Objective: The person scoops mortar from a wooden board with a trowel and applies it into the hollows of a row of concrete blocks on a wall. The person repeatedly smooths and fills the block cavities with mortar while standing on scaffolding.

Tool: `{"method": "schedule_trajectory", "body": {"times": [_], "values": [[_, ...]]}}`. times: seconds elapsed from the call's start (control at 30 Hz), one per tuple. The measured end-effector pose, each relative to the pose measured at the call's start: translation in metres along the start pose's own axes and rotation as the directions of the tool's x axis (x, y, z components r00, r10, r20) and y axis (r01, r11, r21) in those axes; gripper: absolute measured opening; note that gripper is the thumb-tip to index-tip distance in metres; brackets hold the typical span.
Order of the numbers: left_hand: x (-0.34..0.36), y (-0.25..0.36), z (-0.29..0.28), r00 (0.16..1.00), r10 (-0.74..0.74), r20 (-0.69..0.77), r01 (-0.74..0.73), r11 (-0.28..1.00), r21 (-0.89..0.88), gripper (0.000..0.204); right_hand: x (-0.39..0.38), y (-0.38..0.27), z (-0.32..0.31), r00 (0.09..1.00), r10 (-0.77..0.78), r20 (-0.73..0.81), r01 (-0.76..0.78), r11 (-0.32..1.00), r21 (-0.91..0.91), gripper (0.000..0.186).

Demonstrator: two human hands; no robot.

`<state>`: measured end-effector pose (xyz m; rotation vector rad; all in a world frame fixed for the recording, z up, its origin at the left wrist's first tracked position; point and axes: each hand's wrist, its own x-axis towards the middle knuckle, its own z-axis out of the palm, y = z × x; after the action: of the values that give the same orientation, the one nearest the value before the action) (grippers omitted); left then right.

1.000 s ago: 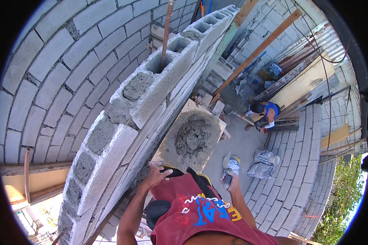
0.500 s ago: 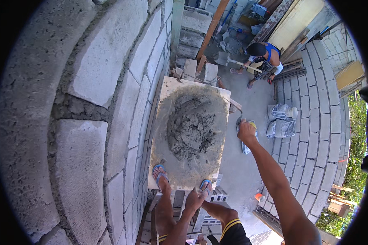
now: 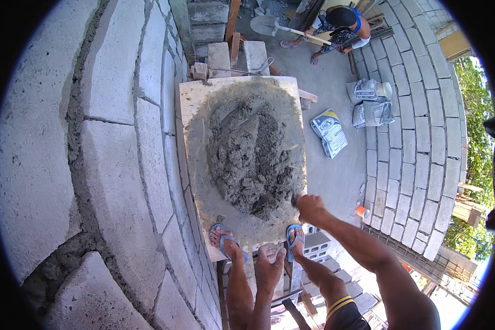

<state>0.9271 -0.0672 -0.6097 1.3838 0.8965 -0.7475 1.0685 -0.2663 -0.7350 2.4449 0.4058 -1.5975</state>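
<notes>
A heap of wet grey mortar (image 3: 247, 157) lies on a pale wooden board (image 3: 191, 93) in front of me. My right hand (image 3: 312, 209) is closed around a trowel (image 3: 295, 200) at the board's near right edge. Only a dark bit of the trowel shows beside my fist; its blade cannot be made out against the mortar. Just off the near edge of the board, between my feet, my left hand (image 3: 269, 270) has its fingers apart and nothing in it. My feet, in blue flip-flops (image 3: 294, 236), stand on the board's near edge.
A block wall (image 3: 115, 187) rises close on the left. Another block wall (image 3: 407, 132) stands at right, with bags (image 3: 371, 113) against it. A cement bag (image 3: 329, 133) lies on the floor. Beyond, a person (image 3: 344, 27) crouches with a shovel (image 3: 267, 25). Hollow blocks (image 3: 317, 246) sit below right.
My right hand has come inward and nearer with the trowel, from beyond the board's right side to its near right edge. My left hand's fingers have spread. The view has shifted.
</notes>
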Motion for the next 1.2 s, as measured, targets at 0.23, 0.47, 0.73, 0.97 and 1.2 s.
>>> {"method": "schedule_trajectory", "body": {"times": [0.23,0.47,0.73,0.97,1.2], "values": [[-0.008,0.023,-0.013,0.955,-0.080,0.284,0.209,0.863,-0.461,0.040,0.102,-0.008,-0.098,0.868,0.316,-0.384,-0.299,0.949,0.104,0.025],[0.008,-0.006,0.010,0.961,-0.181,0.208,0.267,0.803,-0.534,0.047,0.016,0.043,0.168,0.971,0.111,-0.214,-0.031,0.936,0.349,0.053],[-0.001,-0.027,0.040,0.939,-0.257,0.227,0.343,0.726,-0.596,0.054,0.067,-0.007,0.165,0.912,0.387,-0.137,-0.154,0.632,0.760,0.052],[-0.007,-0.034,0.063,0.960,-0.236,0.153,0.282,0.804,-0.524,0.055,0.022,0.001,0.282,0.829,0.528,-0.187,-0.180,0.568,0.803,0.052],[-0.003,-0.040,0.071,0.942,-0.289,0.169,0.335,0.807,-0.487,0.057,0.042,-0.096,0.273,0.936,0.349,-0.054,-0.098,0.404,0.910,0.071]]}}
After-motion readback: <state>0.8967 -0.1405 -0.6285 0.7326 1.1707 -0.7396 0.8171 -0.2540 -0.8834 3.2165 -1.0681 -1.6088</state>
